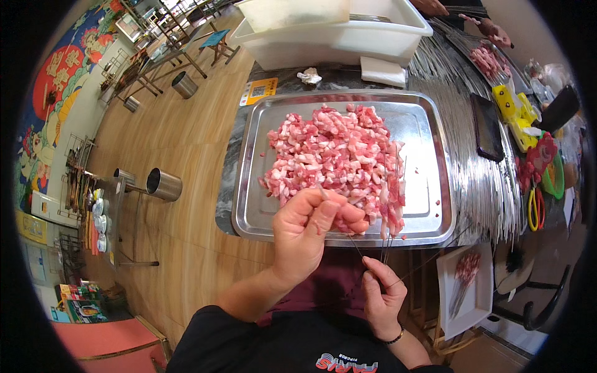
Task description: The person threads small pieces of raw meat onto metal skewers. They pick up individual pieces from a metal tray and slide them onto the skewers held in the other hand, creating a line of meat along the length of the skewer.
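Note:
A heap of diced raw meat, red with pale fat, lies on a stainless steel tray. My left hand is over the tray's front edge, its thumb and fingers pinching a small pale piece of meat. Below it, my right hand grips a thin metal skewer that slants up towards the left fingers. The skewer's upper end is hidden behind them. Several skewers threaded with meat rest at the heap's right side, their lower ends jutting over the tray's front rim.
Many bare metal skewers cover the table's right side, under a phone. Beyond are scissors and another person's hand. A white plastic bin stands behind the tray. Lower right, a white tray holds meat skewers.

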Demonstrator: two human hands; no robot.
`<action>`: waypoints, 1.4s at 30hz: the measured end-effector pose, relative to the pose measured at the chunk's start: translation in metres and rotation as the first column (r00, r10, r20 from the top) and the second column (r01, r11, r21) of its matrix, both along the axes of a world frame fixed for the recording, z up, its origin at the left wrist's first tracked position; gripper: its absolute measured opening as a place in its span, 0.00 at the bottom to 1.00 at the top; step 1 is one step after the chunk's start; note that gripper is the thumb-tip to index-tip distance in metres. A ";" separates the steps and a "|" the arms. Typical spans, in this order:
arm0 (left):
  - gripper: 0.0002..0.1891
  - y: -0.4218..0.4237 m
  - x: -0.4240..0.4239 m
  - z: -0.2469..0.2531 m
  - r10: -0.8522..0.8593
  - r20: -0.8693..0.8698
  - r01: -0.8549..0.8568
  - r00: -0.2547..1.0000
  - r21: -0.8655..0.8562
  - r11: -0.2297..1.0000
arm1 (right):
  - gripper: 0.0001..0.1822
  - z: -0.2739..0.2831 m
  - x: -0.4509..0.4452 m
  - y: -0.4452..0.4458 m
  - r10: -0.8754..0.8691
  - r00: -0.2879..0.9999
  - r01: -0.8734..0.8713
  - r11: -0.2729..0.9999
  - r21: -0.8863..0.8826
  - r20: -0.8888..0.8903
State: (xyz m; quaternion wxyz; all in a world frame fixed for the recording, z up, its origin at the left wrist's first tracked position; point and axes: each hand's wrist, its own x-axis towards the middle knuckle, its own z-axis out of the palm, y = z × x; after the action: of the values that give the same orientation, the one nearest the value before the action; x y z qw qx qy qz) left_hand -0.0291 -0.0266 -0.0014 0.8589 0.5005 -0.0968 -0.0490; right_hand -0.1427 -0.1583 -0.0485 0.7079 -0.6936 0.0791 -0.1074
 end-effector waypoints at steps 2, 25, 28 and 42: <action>0.08 0.000 0.008 0.006 -0.154 0.014 0.150 0.988 0.166 0.975 | 0.15 -0.002 -0.001 -0.003 -0.032 0.999 0.032 0.999 -0.004 0.016; 0.10 0.026 0.056 0.015 -0.139 -0.173 0.173 0.975 0.204 0.963 | 0.17 0.014 0.000 -0.037 0.055 0.998 -0.053 0.973 -0.226 0.003; 0.10 0.027 0.046 0.020 -0.137 -0.166 0.168 0.977 0.195 0.966 | 0.18 0.019 0.002 -0.035 0.068 0.998 -0.067 0.962 -0.263 -0.006; 0.15 0.021 0.021 0.000 0.070 -0.103 -0.073 0.992 -0.034 0.997 | 0.15 0.012 0.005 0.000 0.064 0.997 -0.067 0.994 -0.083 -0.038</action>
State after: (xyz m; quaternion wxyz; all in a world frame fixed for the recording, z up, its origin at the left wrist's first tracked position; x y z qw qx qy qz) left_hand -0.0077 -0.0053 -0.0011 0.8733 0.4841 -0.0360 -0.0417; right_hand -0.1373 -0.1585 -0.0362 0.6797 -0.7268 0.0643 -0.0752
